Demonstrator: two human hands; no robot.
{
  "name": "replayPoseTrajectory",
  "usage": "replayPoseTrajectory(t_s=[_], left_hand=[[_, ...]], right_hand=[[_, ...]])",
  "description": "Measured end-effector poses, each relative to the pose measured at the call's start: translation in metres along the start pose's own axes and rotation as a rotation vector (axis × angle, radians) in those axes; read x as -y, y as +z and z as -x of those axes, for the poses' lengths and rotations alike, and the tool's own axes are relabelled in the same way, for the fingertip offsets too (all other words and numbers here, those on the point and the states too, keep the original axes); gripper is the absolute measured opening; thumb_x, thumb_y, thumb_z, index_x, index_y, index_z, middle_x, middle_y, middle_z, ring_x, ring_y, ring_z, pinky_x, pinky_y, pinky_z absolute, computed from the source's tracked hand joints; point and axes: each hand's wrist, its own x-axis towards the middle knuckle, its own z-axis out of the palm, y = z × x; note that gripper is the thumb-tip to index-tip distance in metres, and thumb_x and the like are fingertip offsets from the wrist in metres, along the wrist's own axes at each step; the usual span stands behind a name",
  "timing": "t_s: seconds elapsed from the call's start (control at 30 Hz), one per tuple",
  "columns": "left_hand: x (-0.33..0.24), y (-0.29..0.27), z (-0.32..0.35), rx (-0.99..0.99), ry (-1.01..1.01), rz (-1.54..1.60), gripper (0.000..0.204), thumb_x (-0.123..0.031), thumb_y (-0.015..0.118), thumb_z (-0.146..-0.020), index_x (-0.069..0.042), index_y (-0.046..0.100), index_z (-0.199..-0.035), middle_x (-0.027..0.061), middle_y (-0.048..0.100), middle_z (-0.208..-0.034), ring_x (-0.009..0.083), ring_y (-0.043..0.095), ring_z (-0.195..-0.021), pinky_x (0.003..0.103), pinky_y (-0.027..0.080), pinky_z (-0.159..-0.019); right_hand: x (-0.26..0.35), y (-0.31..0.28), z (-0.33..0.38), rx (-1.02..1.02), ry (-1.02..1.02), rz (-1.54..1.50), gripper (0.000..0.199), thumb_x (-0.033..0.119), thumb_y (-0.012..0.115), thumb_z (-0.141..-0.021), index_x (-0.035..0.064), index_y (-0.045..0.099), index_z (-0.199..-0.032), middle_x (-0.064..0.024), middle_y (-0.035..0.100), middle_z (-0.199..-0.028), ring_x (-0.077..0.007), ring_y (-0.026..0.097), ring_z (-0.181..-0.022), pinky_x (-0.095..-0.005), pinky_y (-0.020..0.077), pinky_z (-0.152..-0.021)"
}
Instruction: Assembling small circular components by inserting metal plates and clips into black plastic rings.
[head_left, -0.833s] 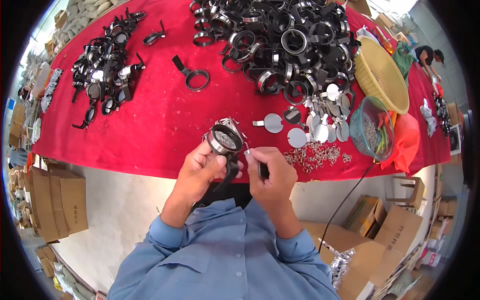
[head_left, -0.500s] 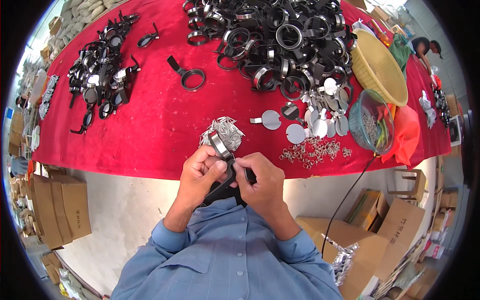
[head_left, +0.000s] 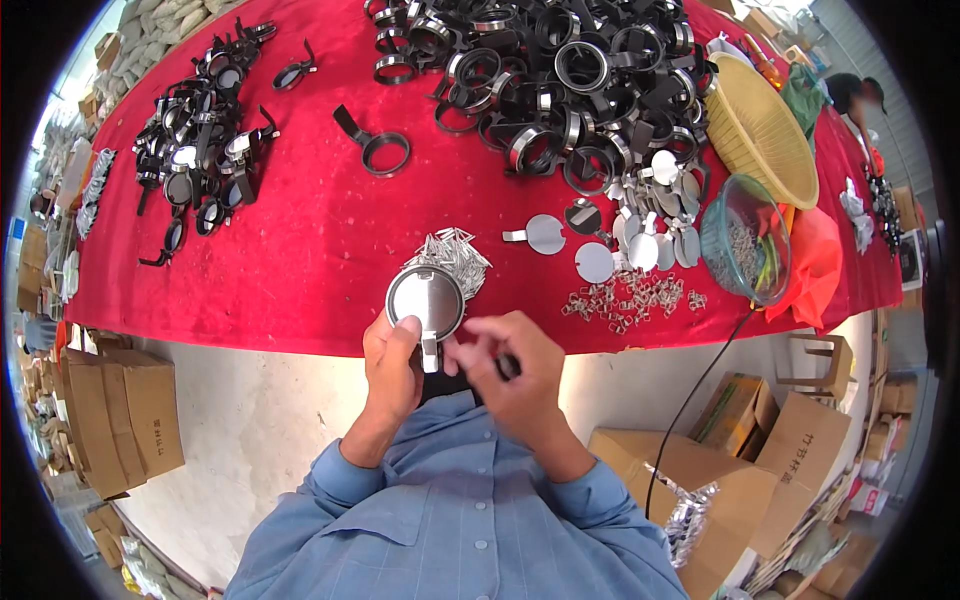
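Note:
My left hand (head_left: 390,365) grips a round lid (head_left: 424,298), a black-and-silver ring with a shiny metal disc in it. The thumb presses on the lid's lower edge, where a small metal tab sticks down toward me. Close by on the right, my right hand (head_left: 520,375) is curled around a small dark object (head_left: 508,367), mostly hidden in the palm. Its fingertips are slightly blurred near the lid's tab. Just beyond the lid lies a heap of thin silver pins (head_left: 458,255).
Loose metal discs (head_left: 594,262) and small wire clips (head_left: 625,300) lie to the right, beside a glass bowl (head_left: 720,240) and a yellow basket (head_left: 765,130). Black rings (head_left: 530,90) pile up at the back; lid assemblies (head_left: 190,150) heap at far left. One ring (head_left: 386,154) lies alone.
The lid, edge-on before, has turned so that its disc side faces up. My right hand's fingers have drawn slightly away from it.

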Motion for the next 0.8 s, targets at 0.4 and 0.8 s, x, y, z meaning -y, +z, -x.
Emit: replayPoseTrajectory(t_s=[0.4,0.8], left_hand=[[0.01,-0.006,0.026,0.286,-0.261,-0.029,0.059,-0.043,0.053,-0.096,0.007,0.051,-0.128,0.0142,0.066,-0.084,0.0175,0.064,-0.061,0.027,0.051,-0.046],[0.009,-0.006,0.033,0.285,-0.245,-0.145,0.057,-0.04,0.051,-0.1,0.005,0.048,-0.135,0.0146,0.067,-0.092,0.0168,0.066,-0.071,0.028,0.054,-0.053]], right_hand=[[-0.012,-0.012,0.01,0.179,0.753,-0.927,0.029,0.021,0.064,-0.098,-0.0051,0.06,-0.109,-0.008,0.062,-0.076,-0.016,0.062,-0.06,-0.0341,0.0559,-0.057],[-0.003,-0.005,0.009,0.094,0.855,-0.775,0.022,0.017,0.064,-0.098,-0.0046,0.064,-0.101,-0.0069,0.062,-0.071,-0.0118,0.056,-0.051,-0.0285,0.0498,-0.042]])
